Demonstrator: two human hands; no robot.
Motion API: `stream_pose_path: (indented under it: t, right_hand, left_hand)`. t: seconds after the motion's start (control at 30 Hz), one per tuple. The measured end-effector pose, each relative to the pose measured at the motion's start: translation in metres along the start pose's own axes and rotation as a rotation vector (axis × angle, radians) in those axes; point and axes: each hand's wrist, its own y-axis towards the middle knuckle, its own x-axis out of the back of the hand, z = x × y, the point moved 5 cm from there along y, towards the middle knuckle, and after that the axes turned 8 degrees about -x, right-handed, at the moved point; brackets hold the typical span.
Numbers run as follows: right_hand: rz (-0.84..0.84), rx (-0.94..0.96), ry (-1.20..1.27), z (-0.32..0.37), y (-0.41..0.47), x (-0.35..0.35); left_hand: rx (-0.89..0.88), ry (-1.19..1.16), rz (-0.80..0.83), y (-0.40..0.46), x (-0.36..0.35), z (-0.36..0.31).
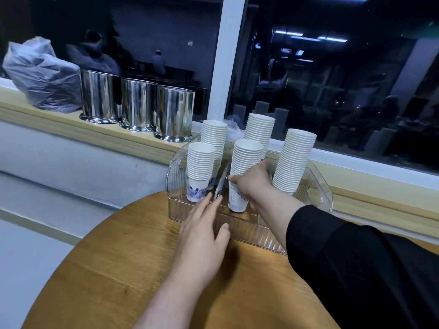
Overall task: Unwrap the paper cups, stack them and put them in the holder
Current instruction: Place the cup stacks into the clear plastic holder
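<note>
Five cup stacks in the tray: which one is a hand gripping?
The front middle stack: the right hand is curled around its lower part. The other four stand untouched; the left hand only rests at the clear holder front wall.

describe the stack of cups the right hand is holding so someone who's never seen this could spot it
On the round wooden table sits a clear plastic holder with five stacks of white paper cups. The one meant is the front middle stack, just right of the holder's clear divider. Alone among the stacks, it has the right hand gripping its lower part, fingers curled round it.
</note>
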Motion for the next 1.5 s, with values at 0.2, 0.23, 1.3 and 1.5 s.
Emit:
stream_pose_path:
  t: [0.2, 0.23, 1.3, 1.5]
  right_hand:
    - [-0.001, -0.010, 0.008, -0.006, -0.005, -0.002]
    - [0.002, -0.012, 0.018, -0.005, -0.005, -0.001]
    - [-0.306, 0.063, 0.088, -0.397, -0.180, 0.441]
    - [-0.740, 0.031, 0.271, -0.459, -0.201, 0.557]
  left_hand:
    - [0.000, -0.008, 0.002, 0.000, 0.000, 0.002]
    - [0.001, -0.010, 0.001, 0.000, 0.000, 0.003]
    - [0.079, -0.541, 0.461, -0.167, -0.276, -0.310]
    - [-0.001, -0.564, 0.584, -0.198, -0.345, -0.384]
